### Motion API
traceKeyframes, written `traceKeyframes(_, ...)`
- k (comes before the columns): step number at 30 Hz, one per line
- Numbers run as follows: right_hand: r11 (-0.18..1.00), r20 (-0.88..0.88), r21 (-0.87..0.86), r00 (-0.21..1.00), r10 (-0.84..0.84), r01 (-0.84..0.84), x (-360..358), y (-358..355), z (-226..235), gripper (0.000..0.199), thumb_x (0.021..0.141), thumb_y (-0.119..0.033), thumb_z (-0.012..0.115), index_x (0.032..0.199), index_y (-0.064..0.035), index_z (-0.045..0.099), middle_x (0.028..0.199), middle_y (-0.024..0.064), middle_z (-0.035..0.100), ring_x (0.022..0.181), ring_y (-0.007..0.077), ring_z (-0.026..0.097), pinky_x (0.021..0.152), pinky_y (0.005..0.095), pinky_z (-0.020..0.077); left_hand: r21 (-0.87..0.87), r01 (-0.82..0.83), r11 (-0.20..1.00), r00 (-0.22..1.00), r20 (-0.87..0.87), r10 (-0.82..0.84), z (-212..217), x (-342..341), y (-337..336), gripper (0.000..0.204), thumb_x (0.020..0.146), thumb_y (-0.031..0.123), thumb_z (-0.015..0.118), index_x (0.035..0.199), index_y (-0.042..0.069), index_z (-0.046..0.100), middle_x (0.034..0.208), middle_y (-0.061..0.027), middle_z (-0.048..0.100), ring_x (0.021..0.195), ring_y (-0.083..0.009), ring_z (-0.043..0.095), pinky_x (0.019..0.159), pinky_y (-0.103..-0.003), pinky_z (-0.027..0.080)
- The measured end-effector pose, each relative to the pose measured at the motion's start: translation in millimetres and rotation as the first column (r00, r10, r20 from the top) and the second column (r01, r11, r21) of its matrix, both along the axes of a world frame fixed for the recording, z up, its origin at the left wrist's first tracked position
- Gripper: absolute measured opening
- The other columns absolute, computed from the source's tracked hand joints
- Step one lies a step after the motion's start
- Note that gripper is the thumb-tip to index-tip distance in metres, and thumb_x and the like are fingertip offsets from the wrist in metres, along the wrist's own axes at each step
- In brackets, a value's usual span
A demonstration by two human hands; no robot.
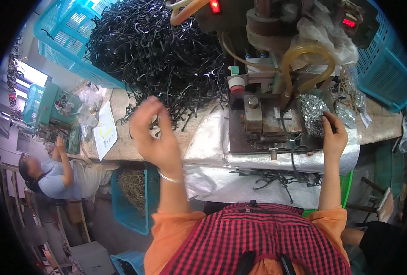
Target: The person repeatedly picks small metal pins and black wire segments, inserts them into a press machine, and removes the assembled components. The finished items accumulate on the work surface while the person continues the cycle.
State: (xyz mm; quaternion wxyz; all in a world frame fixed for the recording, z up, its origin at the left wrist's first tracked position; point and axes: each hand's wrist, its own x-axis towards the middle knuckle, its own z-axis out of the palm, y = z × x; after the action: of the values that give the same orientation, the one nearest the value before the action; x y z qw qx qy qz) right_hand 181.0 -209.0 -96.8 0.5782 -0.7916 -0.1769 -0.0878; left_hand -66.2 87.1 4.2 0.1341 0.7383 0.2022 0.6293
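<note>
My left hand (155,133) is raised at the near edge of a large heap of black curved strips (157,50). It is blurred, with the fingers curled and a gap between them and the thumb; nothing shows in it. My right hand (335,137) reaches a mound of small shiny silver pieces (313,114) at the right of the press. Its thumb and forefinger are pinched at the mound's edge, and whatever they hold is too small to make out. Between the hands, a black strip (293,158) hangs over the front of the press's metal fixture (270,121).
The press (267,27) stands ahead, with a looped yellowish hose (311,48). Blue crates (66,36) flank the bench. More black strips (277,181) lie on silver sheeting (208,181) before me. A printed sheet (105,130) lies left; beyond it, another person (61,176) works at a green machine (54,107).
</note>
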Motion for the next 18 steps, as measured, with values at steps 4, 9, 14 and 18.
traceKeyframes(4, 0.995, 0.157, -0.094, 0.987, 0.043, -0.028, 1, 16, 9, 0.015, 0.086, -0.004, 0.071, 0.101, -0.0022, 0.074, 0.096, 0.0115, 0.073, 0.091, 0.0216, 0.069, 0.085, 0.0317, 0.0515, 0.353, -0.091, 0.931, 0.721, -0.621, 0.306, -11, -10, 90, 0.029, 0.072, -0.008, 0.069, 0.091, 0.014, 0.075, 0.142, -0.0088, 0.057, 0.119, -0.0313, 0.054, 0.107, -0.042, 0.04)
traceKeyframes(9, 0.995, 0.201, -0.104, 0.98, 0.017, 0.004, -5, 10, 10, 0.012, 0.082, -0.002, 0.071, 0.094, -0.0026, 0.074, 0.092, 0.0105, 0.071, 0.091, 0.0257, 0.067, 0.084, 0.0328, 0.0503, 0.383, 0.082, 0.92, 0.549, -0.788, 0.279, -57, -13, 162, 0.029, 0.072, 0.002, 0.068, 0.093, 0.019, 0.081, 0.157, -0.0051, 0.041, 0.121, -0.0337, 0.052, 0.117, -0.045, 0.032)
traceKeyframes(14, 1.0, -0.015, 0.004, 1.0, 0.003, -0.003, -26, -24, 25, 0.014, 0.082, -0.003, 0.074, 0.095, -0.0011, 0.074, 0.094, 0.0081, 0.071, 0.093, 0.0178, 0.068, 0.087, 0.0319, 0.0507, 0.325, 0.164, 0.931, 0.623, -0.766, 0.158, -37, -5, 132, 0.028, 0.081, 0.003, 0.07, 0.107, 0.011, 0.076, 0.139, -0.0058, 0.061, 0.094, -0.0298, 0.06, 0.091, -0.038, 0.049)
traceKeyframes(18, 0.943, 0.008, -0.03, 0.943, 0.333, -0.332, -41, 10, 84, 0.012, 0.081, -0.004, 0.073, 0.093, 0.0, 0.073, 0.094, 0.0053, 0.072, 0.095, 0.0156, 0.067, 0.09, 0.0297, 0.0497, 0.043, 0.178, 0.983, 0.858, -0.495, -0.133, -36, 20, 97, 0.012, 0.096, 0.006, 0.062, 0.106, 0.001, 0.066, 0.097, -0.0067, 0.07, 0.074, -0.0189, 0.063, 0.072, -0.031, 0.053)
